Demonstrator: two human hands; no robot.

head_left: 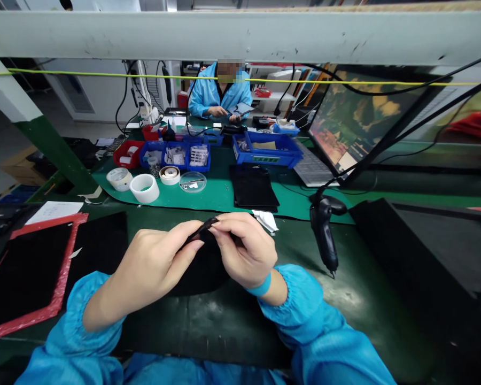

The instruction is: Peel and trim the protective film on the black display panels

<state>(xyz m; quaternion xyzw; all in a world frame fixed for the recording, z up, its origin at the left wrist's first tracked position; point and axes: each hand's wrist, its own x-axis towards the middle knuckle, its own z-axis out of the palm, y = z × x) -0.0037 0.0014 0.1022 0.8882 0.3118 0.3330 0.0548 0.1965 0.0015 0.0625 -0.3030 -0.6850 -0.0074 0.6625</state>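
A small, thin dark piece (205,226) is pinched between both my hands above the bench. My left hand (156,262) grips its left end between thumb and fingers. On the other end, the thumb and fingers of my right hand (246,248) close near the tip. The kind of piece cannot be made out, since my fingers cover much of it. Below my hands lies a black sheet (208,272), partly hidden by them. A crumpled white paper (266,220) is just beyond my right hand.
A black electric screwdriver (324,235) hangs at right, tip down. Tape rolls (144,188), blue bins (268,149) and black sheets (254,187) occupy the green mat. A red-edged black panel (28,267) lies left, a large black panel (417,267) right. Opposite sits a person in blue (220,96).
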